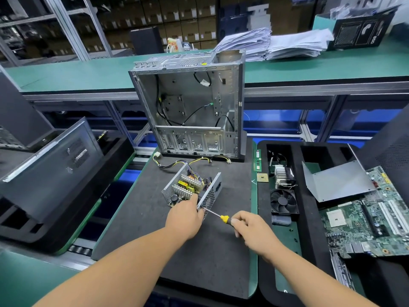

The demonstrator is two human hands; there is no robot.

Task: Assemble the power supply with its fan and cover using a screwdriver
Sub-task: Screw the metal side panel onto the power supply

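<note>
On the dark grey foam mat (pixel 199 251) of the tabletop lies the open, perforated grey metal power supply (pixel 191 187), its circuit board, finned heat sinks and yellow parts exposed, with a bundle of yellow and black cables (pixel 177 163) trailing from its far end. Just behind it stands an empty silver metal computer case (pixel 188 107), its open side showing only loose black wires. To the right, a black foam tray (pixel 309 218) holds parts in separate recesses: a finned metal heat sink (pixel 282 177) in the far recess, a square black fan (pixel 284 201) in the one nearer, a bent grey sheet-metal cover (pixel 336 182) and a green motherboard (pixel 363 218) farther right. A green memory stick (pixel 257 160) lies along the tray's left edge.

The left hand (pixel 184 216) grips the near end of the power supply, fingers curled around its perforated wall. The right hand (pixel 252 229) closes around the handle of a yellow-and-black screwdriver (pixel 218 216), whose shaft points to the perforated wall beside the left fingers.
</note>
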